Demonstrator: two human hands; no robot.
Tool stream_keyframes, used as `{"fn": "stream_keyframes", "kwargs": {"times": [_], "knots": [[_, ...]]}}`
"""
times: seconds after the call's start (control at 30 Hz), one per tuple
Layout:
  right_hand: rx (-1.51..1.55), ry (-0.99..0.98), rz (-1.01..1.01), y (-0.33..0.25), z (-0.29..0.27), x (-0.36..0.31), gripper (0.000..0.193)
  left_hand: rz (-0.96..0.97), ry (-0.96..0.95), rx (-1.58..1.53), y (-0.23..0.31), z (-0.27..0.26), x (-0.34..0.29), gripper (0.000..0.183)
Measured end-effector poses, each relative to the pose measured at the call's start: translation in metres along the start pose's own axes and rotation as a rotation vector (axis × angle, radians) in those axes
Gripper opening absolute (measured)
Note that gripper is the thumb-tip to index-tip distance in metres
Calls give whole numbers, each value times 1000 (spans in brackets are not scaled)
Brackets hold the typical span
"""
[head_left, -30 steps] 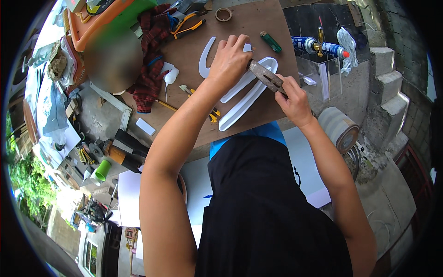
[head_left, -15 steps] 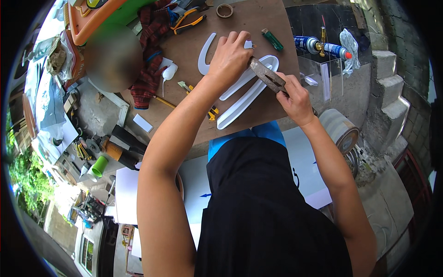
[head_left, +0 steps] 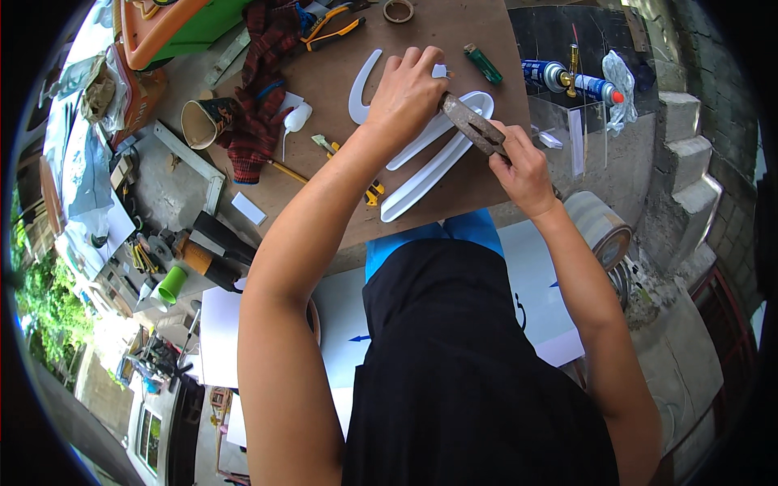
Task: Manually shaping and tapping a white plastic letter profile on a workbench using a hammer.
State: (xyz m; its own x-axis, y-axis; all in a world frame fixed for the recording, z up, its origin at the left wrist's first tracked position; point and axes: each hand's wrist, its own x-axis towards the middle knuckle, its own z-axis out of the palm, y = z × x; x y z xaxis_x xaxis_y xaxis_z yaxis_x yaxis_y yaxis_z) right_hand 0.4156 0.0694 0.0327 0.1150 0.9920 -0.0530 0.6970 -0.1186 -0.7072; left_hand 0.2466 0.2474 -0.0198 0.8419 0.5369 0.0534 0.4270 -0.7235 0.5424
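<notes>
Rusty metal pliers [head_left: 478,130] slant across the upper middle of the brown board, their handles gripped in my right hand [head_left: 525,168]. At the other end, the jaws come up against my left hand [head_left: 408,93], whose curled fingers hide the tips. A small white piece [head_left: 440,71] sticks out past my left fingertips; the rest of it is hidden. Beneath the pliers lies a white hairpin-shaped channel [head_left: 429,180] with raised walls, its bend at the upper right. A flat white hook-shaped piece [head_left: 357,91] rests left of my left hand.
On the board [head_left: 474,24] lie a green lighter [head_left: 484,65], a tape ring [head_left: 398,10], yellow-handled pliers [head_left: 336,32], a yellow cutter [head_left: 373,193], a white squeeze bottle [head_left: 297,118] and a red-black glove [head_left: 263,81]. Blue gas cans [head_left: 545,74] are at right; a brown cup [head_left: 203,123] is at left.
The view has shifted slightly. A blurred round patch at the upper left is gone, and the brown cup now shows there. My hands keep nearly the same pose, the pliers still in the right.
</notes>
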Motion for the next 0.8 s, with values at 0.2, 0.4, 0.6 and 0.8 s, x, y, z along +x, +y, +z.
{"fn": "stream_keyframes", "kwargs": {"times": [0.2,0.4,0.6,0.8], "knots": [[-6,10,-15,2,2,0,50,-4,-23,15,1,-2,0,18],[-30,16,-28,3,2,-1,50,6,-3,23,0,1,0,19],[-19,-3,-14,2,0,2,51,3,12,31,1,-1,0,19],[-26,5,-16,4,0,2,51,10,-13,45,0,1,2,19]]}}
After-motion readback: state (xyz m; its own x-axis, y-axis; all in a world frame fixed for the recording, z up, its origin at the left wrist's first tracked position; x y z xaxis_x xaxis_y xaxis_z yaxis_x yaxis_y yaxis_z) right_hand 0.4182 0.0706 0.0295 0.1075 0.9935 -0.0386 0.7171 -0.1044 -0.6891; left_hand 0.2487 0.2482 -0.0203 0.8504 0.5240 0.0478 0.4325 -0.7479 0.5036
